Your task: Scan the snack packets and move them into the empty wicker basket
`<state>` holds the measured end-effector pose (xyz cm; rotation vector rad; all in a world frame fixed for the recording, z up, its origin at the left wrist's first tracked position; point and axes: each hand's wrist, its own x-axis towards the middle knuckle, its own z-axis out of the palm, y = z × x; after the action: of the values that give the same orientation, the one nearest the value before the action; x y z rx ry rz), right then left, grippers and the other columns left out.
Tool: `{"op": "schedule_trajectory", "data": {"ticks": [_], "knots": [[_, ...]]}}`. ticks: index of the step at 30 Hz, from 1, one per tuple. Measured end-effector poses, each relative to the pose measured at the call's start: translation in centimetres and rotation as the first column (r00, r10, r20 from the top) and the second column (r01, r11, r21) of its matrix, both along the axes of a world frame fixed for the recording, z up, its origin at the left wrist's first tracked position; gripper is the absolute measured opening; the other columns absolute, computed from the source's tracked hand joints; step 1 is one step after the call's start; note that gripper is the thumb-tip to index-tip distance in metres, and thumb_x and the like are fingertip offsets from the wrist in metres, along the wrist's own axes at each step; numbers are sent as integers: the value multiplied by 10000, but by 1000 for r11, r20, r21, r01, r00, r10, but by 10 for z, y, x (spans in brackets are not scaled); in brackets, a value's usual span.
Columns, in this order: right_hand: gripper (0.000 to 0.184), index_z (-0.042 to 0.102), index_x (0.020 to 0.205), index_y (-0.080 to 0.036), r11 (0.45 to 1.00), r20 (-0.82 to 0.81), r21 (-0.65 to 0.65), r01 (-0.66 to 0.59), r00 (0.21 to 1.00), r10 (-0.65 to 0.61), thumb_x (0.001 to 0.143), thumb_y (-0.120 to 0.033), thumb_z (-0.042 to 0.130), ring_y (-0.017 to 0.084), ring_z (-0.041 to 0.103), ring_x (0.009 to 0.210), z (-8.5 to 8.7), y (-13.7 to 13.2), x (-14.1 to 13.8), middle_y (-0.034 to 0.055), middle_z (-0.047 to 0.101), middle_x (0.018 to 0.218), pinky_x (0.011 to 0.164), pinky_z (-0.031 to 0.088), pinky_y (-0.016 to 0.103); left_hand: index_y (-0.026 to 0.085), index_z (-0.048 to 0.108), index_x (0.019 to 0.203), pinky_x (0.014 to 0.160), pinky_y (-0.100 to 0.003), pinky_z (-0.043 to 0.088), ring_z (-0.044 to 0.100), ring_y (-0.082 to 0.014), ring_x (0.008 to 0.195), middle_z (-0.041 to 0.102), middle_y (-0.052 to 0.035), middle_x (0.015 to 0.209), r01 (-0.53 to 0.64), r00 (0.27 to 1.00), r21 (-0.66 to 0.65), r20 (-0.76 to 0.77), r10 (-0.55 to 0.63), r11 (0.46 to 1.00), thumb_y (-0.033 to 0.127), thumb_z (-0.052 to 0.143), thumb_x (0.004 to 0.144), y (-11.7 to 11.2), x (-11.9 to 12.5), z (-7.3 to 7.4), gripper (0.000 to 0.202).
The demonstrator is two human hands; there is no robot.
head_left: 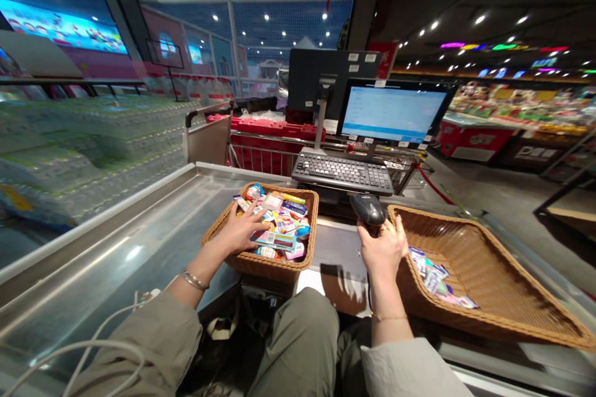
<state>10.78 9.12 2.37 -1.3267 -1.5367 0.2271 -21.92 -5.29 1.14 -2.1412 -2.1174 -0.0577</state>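
My left hand [243,228] reaches into a wicker basket [261,263] heaped with several small colourful packets [282,226]. Its fingers are spread over the packets at the basket's left side, and nothing is lifted. My right hand [384,248] is closed round the handle of a black barcode scanner [369,208], held upright between the two baskets. A larger wicker basket [493,285] lies to the right and holds a few packets [435,279] near its left wall.
A keyboard [342,172] and a lit screen [395,113] stand behind the baskets. The steel checkout counter [139,236] runs off to the left. Red shopping carts [274,142] stand beyond it. White cables [93,347] lie near my left sleeve.
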Motion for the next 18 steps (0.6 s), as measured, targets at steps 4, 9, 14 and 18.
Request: {"op": "schedule_trajectory", "data": {"ticks": [4,9,14,18], "knots": [[331,687,734,-219,1000,-3,4,4,1000,-4,716,-526,565,325,396,1369,0,0,2,105,711,1143,1124,197,522,371,651,1229,1086,-744,-112,198,-363,1495,434,-55,1541,15,1000,18,27,-15,1000,280,681,768,6,6,1,470],[336,696,758,-215,1000,8,12,2,1000,-2,732,-524,566,328,395,1361,0,1,5,115,712,1115,1123,200,517,349,666,1200,1103,-737,-76,198,-350,1497,473,-66,1513,21,998,37,51,-23,999,310,661,796,10,8,1,406],[323,705,786,-209,1000,-8,7,-2,1000,2,736,-503,581,325,383,1370,0,0,5,114,704,1137,1123,203,521,319,694,1144,1107,-732,-88,218,-355,1491,482,-67,1505,14,998,59,53,-17,998,313,657,798,11,10,5,347],[336,715,830,-204,1000,-9,-1,-1,1000,1,729,-498,586,315,377,1386,-1,0,6,117,702,1167,1132,200,514,298,704,1093,1115,-728,-88,240,-356,1485,462,-53,1520,23,999,97,30,-26,995,324,659,795,13,11,12,302]]}}
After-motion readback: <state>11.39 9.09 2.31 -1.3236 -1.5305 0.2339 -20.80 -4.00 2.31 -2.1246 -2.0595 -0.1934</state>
